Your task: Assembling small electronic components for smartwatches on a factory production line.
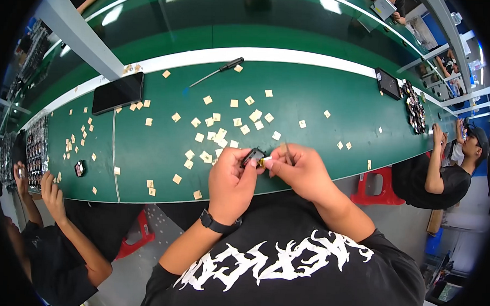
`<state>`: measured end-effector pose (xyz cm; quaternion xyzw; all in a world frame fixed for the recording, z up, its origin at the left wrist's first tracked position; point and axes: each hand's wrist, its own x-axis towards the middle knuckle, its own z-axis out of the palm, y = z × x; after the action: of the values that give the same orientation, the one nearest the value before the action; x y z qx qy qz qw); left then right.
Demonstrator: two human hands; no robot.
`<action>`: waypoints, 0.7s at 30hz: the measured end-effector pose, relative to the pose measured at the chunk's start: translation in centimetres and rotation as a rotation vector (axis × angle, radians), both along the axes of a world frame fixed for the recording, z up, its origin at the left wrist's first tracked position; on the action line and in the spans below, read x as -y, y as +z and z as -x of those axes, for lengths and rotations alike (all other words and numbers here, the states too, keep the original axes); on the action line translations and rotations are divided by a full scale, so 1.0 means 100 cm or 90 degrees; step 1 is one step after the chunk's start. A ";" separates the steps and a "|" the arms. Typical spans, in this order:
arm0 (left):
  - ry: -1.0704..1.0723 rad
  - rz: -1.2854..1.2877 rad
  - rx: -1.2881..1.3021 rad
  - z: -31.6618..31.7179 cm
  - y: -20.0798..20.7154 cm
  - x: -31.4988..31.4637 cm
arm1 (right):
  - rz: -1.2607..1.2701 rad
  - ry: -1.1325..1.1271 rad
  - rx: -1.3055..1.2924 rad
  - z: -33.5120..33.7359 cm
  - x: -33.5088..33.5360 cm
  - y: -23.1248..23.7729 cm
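My left hand (234, 179), with a black watch on its wrist, grips a small black device (254, 155) between thumb and fingers, above the near edge of the green table. My right hand (303, 171) is closed in a pinch right beside it. At the right fingertips shows a small white-and-yellow piece (266, 161), which meets the device; whether it is attached, I cannot tell. Many small pale square pieces (237, 122) lie scattered over the table in front of both hands.
Farther off lie a screwdriver (218, 71) and a dark flat tablet-like slab (118, 93). A black box (388, 83) stands at the far right by a heap of small dark parts (415, 107). Co-workers sit on both sides; one's hand (53, 195) rests near a small black device (80, 168).
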<state>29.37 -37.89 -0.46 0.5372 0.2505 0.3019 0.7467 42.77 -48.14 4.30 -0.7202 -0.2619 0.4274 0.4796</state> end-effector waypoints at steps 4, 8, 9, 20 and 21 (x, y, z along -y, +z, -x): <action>-0.022 -0.022 -0.042 0.002 0.000 0.001 | -0.022 -0.002 0.048 0.000 -0.001 0.006; -0.012 -0.018 -0.019 0.004 -0.004 0.003 | -0.012 0.031 0.188 0.008 -0.005 0.008; -0.015 -0.033 -0.017 0.003 -0.004 0.002 | -0.009 0.034 0.189 0.008 -0.004 0.007; -0.085 -0.057 0.004 0.009 -0.009 -0.005 | -0.102 -0.076 -0.057 0.011 -0.010 -0.014; -0.096 -0.055 -0.005 0.010 -0.009 -0.006 | -0.102 -0.075 -0.055 0.010 -0.010 -0.016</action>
<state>28.37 -37.32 -1.39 0.5875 0.1988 0.2534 0.7424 41.81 -47.09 2.75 -0.6748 -0.2312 0.4069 0.5706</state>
